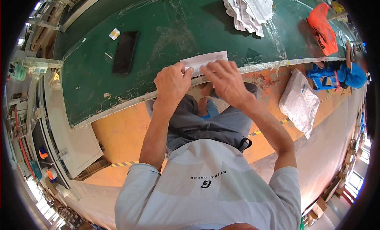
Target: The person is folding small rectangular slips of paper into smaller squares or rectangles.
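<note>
A white paper sheet (209, 57) with faint print lies at the near edge of the green tabletop, and it looks folded. At its left end my left hand (173, 81) is closed on it, the thumb and bent fingers pinching the paper. My right hand (228, 81) lies over the sheet's right part. Its fingers are apart and slightly bent, touching the paper, and a little blurred. The part of the sheet under these fingers is hidden.
On the green table (158, 48) lie a black phone (126, 52), a small yellow-white packet (114, 34) and a pile of printed papers (249, 10). A red plastic bag (322, 30) stands farther right. Below the table edge are a white sack (300, 99), a blue stool (322, 76) and another person (352, 75).
</note>
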The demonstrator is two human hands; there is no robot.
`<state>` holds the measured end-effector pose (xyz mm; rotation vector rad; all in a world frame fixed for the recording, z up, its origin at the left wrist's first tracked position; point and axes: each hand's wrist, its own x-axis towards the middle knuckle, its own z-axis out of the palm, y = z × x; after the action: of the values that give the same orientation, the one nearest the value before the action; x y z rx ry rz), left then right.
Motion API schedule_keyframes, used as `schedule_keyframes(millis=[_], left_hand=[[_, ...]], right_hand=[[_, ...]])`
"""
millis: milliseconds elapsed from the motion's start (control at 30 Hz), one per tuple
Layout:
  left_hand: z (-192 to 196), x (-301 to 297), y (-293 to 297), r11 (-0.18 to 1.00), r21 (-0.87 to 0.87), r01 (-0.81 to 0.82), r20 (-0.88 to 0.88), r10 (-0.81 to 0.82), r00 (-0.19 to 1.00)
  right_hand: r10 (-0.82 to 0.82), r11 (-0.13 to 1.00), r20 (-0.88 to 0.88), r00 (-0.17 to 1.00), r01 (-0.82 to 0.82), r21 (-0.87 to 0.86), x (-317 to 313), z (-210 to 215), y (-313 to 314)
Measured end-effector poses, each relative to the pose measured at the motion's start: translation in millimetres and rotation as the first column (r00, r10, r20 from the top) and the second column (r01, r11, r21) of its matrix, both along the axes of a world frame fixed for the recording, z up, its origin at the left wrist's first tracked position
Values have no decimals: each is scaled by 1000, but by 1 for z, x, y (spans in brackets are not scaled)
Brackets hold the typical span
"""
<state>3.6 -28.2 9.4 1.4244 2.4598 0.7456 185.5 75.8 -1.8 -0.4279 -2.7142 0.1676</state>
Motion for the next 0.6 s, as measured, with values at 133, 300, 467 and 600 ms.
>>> schedule_keyframes(millis=[133,300,467,600], left_hand=[[-2,0,1,1000,0,0,-3,0,1000],[-1,-1,0,1000,5,7,-4,-7,1000],[-6,6,-5,989,143,-25,-2,25,1000],[-5,34,-16,826,347,443,-328,-336,883]], right_hand=[[38,999,82,996,-40,17,0,2,-26],[-105,990,195,975,122,-74,46,-1,-6],[-119,989,173,978,132,-64,55,-3,1],[-143,986,186,972,157,-60,47,4,-1]])
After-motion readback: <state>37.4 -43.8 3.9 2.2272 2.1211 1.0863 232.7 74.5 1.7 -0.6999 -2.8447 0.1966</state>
